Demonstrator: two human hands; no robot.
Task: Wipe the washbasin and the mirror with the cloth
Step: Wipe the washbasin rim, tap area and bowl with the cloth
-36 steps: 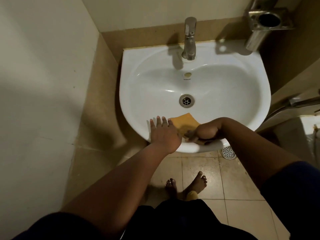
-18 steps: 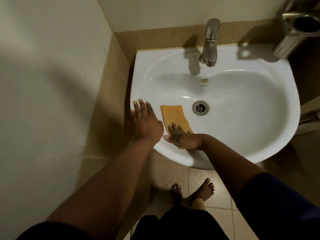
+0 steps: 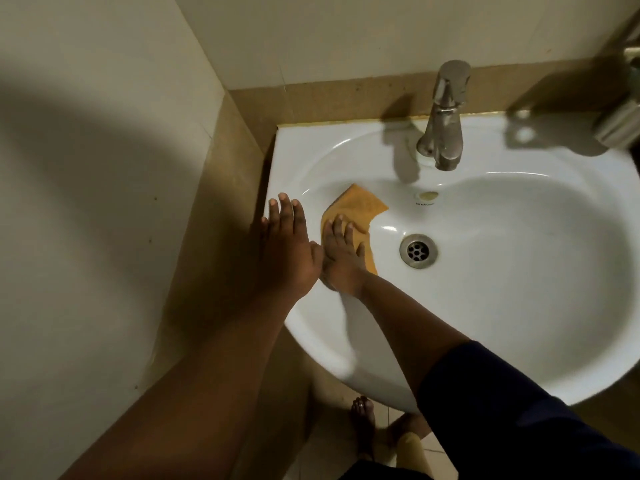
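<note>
Lying inside the white washbasin (image 3: 502,289), on its left inner slope, is an orange cloth (image 3: 360,206), spread mostly flat with one corner pointing toward the back rim. The right hand (image 3: 341,254) presses down on the cloth's near part with fingers straight and slightly spread, palm flat, so the cloth's far half shows beyond the fingertips. Just beside it, the left hand (image 3: 289,244) rests flat on the basin's left rim, fingers straight and together, holding nothing; its thumb side touches the right hand. A round metal drain (image 3: 418,251) sits near the cloth's right edge, apart from it. At the back rim stands a metal tap (image 3: 445,116), with a small overflow hole (image 3: 429,195) below it. Beige walls (image 3: 104,168) meet in a corner behind the basin. Below the front rim, bare feet (image 3: 363,424) stand on a tiled floor (image 3: 329,445).
</note>
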